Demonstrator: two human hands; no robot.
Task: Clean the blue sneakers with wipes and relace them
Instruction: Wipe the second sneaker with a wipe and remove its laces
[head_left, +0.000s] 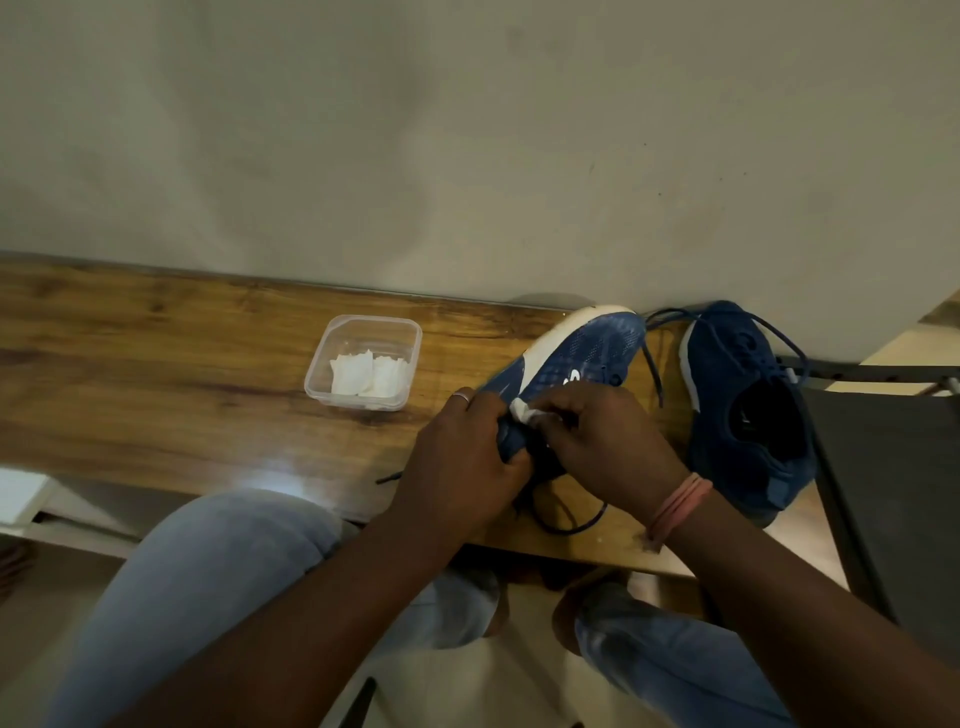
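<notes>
Left hand grips the tilted sneaker near the desk's front edge, right hand pinches a wipe against it.

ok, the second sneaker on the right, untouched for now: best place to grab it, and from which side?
Judging by its pose, take the second sneaker at the heel collar, from above on the near side. It sits upright on the table, with the opening facing up and the heel toward the person, so fingers could hook inside the rim. Avoid the loose lace at the far end.
</notes>
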